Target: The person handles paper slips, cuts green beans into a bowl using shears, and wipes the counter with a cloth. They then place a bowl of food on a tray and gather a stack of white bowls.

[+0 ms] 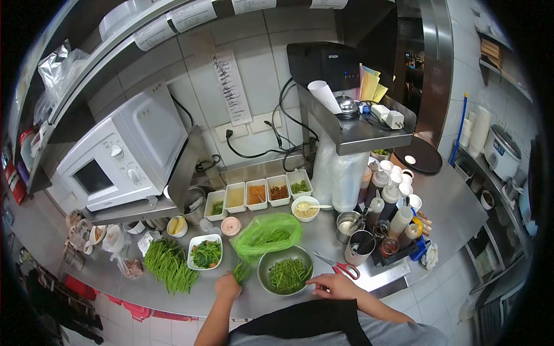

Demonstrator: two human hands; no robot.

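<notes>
My left hand (228, 285) is closed around a few leafy green stems (240, 271), just left of a steel bowl (262, 286). Cut green vegetable pieces (287, 275) fill much of that bowl. At its right rim is my right hand (333, 285), fingertips apart and pointing toward the greens, nothing visible between them. Behind the bowl lies a green plastic bag (245, 232) with more green stems inside. Scissors with red handles (348, 270) rest right of the bowl. Farther left are a white square dish of cooked greens (206, 254) and a pile of long green stalks (167, 266).
Several white tubs of toppings (257, 194) line the wall. Sauce bottles (401, 220) and a steel pot (348, 226) crowd the right side. A microwave (124, 150) stands on a raised shelf at left, and a printer (326, 64) sits on another at right.
</notes>
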